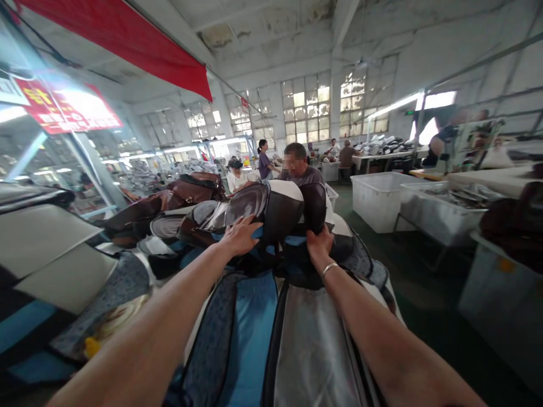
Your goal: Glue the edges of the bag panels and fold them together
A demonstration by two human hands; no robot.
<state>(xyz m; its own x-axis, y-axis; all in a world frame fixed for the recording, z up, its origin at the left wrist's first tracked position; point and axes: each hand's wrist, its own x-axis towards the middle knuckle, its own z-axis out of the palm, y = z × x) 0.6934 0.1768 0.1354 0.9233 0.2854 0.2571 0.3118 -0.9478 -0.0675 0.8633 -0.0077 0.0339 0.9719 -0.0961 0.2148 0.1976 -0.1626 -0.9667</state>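
My left hand (240,236) lies on the near side of a heap of sewn cover pieces, fingers stretched and spread. Under and beyond it is a shiny dark brown and black rounded cover piece (249,202). My right hand (319,247), with a bracelet at the wrist, grips the lower edge of an upright dark brown rounded cover piece (314,208); its fingers are partly hidden. Below, between my forearms, lie a blue panel (250,316) and a silver-grey panel (311,339) with dark edging.
White plastic bins (377,195) stand along the aisle (360,212) to the right. A co-worker (303,167) is just beyond the heap, with other people farther back. Pale sheets (42,237) lie at left, and a blue-grey post (93,167) rises behind them.
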